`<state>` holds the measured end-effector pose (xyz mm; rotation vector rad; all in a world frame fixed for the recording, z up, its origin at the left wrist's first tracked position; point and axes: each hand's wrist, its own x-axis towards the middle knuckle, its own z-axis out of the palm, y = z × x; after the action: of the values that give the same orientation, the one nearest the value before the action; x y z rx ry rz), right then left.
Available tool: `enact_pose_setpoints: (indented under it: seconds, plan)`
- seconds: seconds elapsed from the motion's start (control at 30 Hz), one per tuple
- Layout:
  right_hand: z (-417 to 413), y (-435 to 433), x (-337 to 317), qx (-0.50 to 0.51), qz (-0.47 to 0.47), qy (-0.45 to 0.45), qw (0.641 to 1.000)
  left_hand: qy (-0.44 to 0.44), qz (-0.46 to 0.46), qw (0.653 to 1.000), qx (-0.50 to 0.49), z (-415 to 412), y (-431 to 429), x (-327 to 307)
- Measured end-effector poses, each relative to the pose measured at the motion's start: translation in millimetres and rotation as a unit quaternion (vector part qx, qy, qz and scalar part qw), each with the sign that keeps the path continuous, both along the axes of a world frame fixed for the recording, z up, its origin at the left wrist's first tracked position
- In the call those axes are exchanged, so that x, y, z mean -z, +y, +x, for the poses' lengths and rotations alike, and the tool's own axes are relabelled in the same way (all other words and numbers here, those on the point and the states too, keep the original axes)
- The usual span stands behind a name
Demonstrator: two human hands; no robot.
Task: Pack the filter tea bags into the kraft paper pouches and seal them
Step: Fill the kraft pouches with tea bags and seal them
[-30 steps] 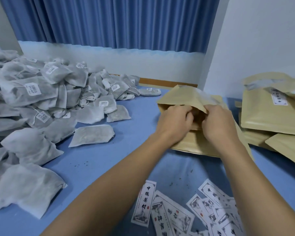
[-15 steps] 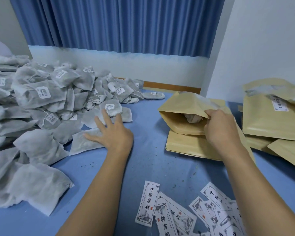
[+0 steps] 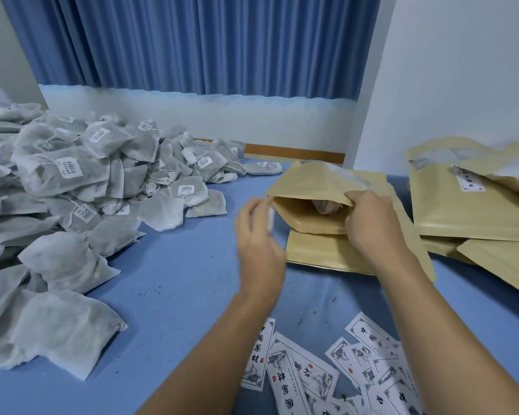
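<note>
A person's right hand (image 3: 369, 218) pinches the upper lip of a brown kraft paper pouch (image 3: 309, 182), holding its mouth agape on a blue cloth-covered table (image 3: 177, 280). Inside the pouch one crumpled grey filter tea bag (image 3: 325, 206) is visible. At the left edge of the pouch mouth, the left hand (image 3: 258, 244), blurred, has its fingers curled round a pale flat tea bag (image 3: 271, 218) seen edge-on. The pouch rests on a stack of flat kraft pouches (image 3: 321, 253). Well to the left of the pouch sprawls a heap of grey-white filter tea bags (image 3: 72, 190), many carrying small white barcode tags (image 3: 69, 167) whose print is too small to read. To the right of the pouch lie bulging kraft pouches (image 3: 462, 217) with pale contents showing at their tops, one bearing a white bordered label (image 3: 471, 181) with dark writing too blurred to read. In front of the pouch, nearer the person, lie scattered white paper labels (image 3: 300, 372) printed with black Chinese characters, ink landscapes and small red seals.
</note>
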<state>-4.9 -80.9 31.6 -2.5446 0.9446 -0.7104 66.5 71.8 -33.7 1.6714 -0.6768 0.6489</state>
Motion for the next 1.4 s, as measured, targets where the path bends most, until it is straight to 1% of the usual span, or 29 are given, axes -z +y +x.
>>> enact_pose_setpoints:
  seconds: [0.03, 0.07, 0.1, 0.13, 0.17, 0.23, 0.27, 0.3, 0.37, 0.4, 0.43, 0.53, 0.6, 0.67, 0.73, 0.8, 0.83, 0.87, 0.9, 0.93, 0.97, 1.0, 1.1, 1.13, 1.2, 1.23, 1.3, 1.37, 1.4]
  plan:
    - [0, 0, 1, 0.000, -0.001, 0.000, 1.000, -0.077, -0.026, 0.996, 0.032, -11, -7, -2]
    - [0, 0, 1, 0.000, 0.001, -0.001, 1.000, -0.137, -0.019, 0.988, 0.072, -18, -13, -3]
    - [-1, -1, 0, 0.000, 0.006, -0.005, 1.000, -0.176, 0.013, 0.978, 0.115, -22, -19, -3]
    - [-1, -1, -1, -0.005, 0.013, -0.012, 1.000, -0.190, 0.065, 0.969, 0.145, -25, -24, -3]
    - [-2, -1, -2, -0.015, 0.020, -0.020, 0.999, -0.174, 0.134, 0.963, 0.158, -26, -29, -2]
    - [-4, 3, -6, -0.040, 0.031, -0.038, 0.998, -0.078, 0.260, 0.953, 0.138, -22, -40, -3]
    - [-4, 6, -8, -0.053, 0.033, -0.040, 0.997, -0.022, 0.294, 0.947, 0.128, -17, -48, -7]
    - [-5, 9, -9, -0.065, 0.026, -0.037, 0.997, 0.035, 0.307, 0.942, 0.133, -11, -57, -14]
    - [-7, 15, -8, -0.074, -0.005, -0.025, 0.997, 0.154, 0.295, 0.931, 0.148, 8, -73, -34]
    - [-9, 17, -7, -0.073, -0.021, -0.017, 0.997, 0.194, 0.304, 0.920, 0.152, 17, -81, -43]
    - [-10, 18, -5, -0.071, -0.030, -0.013, 0.997, 0.221, 0.322, 0.908, 0.154, 26, -87, -52]
    - [-17, 15, 1, -0.049, -0.028, -0.033, 0.998, 0.245, 0.352, 0.888, 0.166, 34, -100, -62]
    - [-22, 12, 2, -0.030, -0.020, -0.066, 0.997, 0.192, 0.398, 0.882, 0.165, 16, -98, -61]
    - [-26, 8, -1, -0.027, -0.010, -0.096, 0.995, 0.109, 0.394, 0.901, 0.142, -9, -89, -56]
    - [-31, 5, -7, -0.029, 0.008, -0.118, 0.993, 0.008, 0.341, 0.934, 0.105, -32, -69, -45]
    - [-36, 3, -12, -0.028, 0.015, -0.119, 0.992, -0.108, 0.277, 0.953, 0.064, -48, -44, -33]
    - [-38, 3, -14, -0.026, 0.015, -0.118, 0.993, -0.148, 0.245, 0.956, 0.056, -53, -33, -27]
    - [-40, 4, -17, -0.024, 0.019, -0.119, 0.992, -0.172, 0.242, 0.954, 0.050, -53, -26, -22]
    - [-41, 6, -19, -0.025, 0.025, -0.119, 0.992, -0.178, 0.273, 0.944, 0.043, -51, -20, -20]
    - [-43, 8, -21, -0.029, 0.031, -0.116, 0.992, -0.168, 0.315, 0.933, 0.038, -48, -18, -21]
    - [-45, 12, -23, -0.038, 0.035, -0.108, 0.993, -0.134, 0.358, 0.923, 0.040, -47, -18, -25]
    - [-47, 15, -23, -0.048, 0.037, -0.096, 0.994, -0.103, 0.374, 0.921, 0.043, -45, -22, -30]
    - [-51, 24, -21, -0.069, 0.035, -0.075, 0.994, -0.066, 0.396, 0.915, 0.033, -42, -38, -49]
    - [-53, 26, -19, -0.074, 0.034, -0.076, 0.994, -0.066, 0.406, 0.911, 0.010, -41, -46, -53]
    - [-56, 28, -16, -0.085, 0.035, -0.082, 0.992, -0.055, 0.383, 0.921, -0.047, -39, -60, -55]
    - [-57, 29, -14, -0.088, 0.040, -0.085, 0.992, -0.019, 0.385, 0.921, -0.053, -38, -64, -57]
    - [-59, 29, -10, -0.089, 0.051, -0.099, 0.990, 0.037, 0.395, 0.917, -0.037, -40, -68, -58]
    - [-60, 32, -7, -0.088, 0.060, -0.121, 0.987, 0.084, 0.364, 0.927, 0.039, -45, -65, -57]
    - [-61, 34, -6, -0.085, 0.069, -0.136, 0.985, 0.087, 0.347, 0.931, 0.078, -50, -61, -55]
